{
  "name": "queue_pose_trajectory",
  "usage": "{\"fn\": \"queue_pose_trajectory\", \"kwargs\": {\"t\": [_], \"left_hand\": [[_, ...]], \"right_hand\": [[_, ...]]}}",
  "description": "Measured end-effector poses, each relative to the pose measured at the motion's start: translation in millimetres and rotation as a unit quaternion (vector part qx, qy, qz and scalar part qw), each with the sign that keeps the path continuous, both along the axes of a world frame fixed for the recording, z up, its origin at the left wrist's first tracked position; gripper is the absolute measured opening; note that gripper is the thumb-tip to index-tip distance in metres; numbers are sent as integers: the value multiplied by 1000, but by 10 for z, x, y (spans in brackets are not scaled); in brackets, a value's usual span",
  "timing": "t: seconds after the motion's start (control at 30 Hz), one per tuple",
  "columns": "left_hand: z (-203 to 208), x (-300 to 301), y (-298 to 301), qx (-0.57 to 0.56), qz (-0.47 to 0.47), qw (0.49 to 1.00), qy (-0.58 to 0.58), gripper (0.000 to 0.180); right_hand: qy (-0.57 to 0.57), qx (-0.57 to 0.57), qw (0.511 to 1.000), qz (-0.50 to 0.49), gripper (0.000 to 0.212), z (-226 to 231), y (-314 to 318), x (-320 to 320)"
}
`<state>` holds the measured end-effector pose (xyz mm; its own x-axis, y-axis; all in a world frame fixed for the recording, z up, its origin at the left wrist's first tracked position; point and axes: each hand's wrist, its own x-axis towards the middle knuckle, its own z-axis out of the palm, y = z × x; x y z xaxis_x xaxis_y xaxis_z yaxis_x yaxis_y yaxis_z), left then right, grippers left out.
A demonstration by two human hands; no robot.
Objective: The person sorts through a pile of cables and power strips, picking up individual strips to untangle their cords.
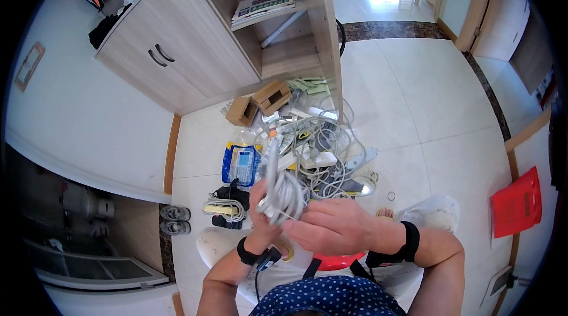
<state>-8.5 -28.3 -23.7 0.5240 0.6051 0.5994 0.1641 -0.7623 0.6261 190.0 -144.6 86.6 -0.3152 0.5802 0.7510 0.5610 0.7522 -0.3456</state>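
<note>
A bundle of looped pale grey cable (286, 196) is held up in front of me, over the near side of the clutter on the floor. My left hand (261, 216) is closed round the left side of the loops. Against their lower right, my right hand (334, 221) pinches a strand with curled fingers. Beyond the hands spreads a heap of tangled cable (327, 138), mixed with white power strips and small parts. To the left of the heap lies a blue and yellow packet (242, 164). Nearer me, a second cable coil (226, 210) rests by a black item.
Two open cardboard boxes (272, 96) stand against a wooden cabinet (177, 44) behind the heap. Newspapers (264, 6) lie on its shelf. Grey shoes (176, 213) sit at the left doorway. A red bag (516, 203) hangs at the right wall.
</note>
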Motion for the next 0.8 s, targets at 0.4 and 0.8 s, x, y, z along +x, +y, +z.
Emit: {"fn": "queue_pose_trajectory", "kwargs": {"t": [0.4, 0.8], "left_hand": [[113, 217, 63, 116, 55, 985, 118, 71], [134, 312, 37, -166, 25, 985, 29, 74]], "right_hand": [[137, -209, 966, -71, 48, -322, 47, -241], [-34, -234, 970, -49, 39, -539, 95, -476]]}}
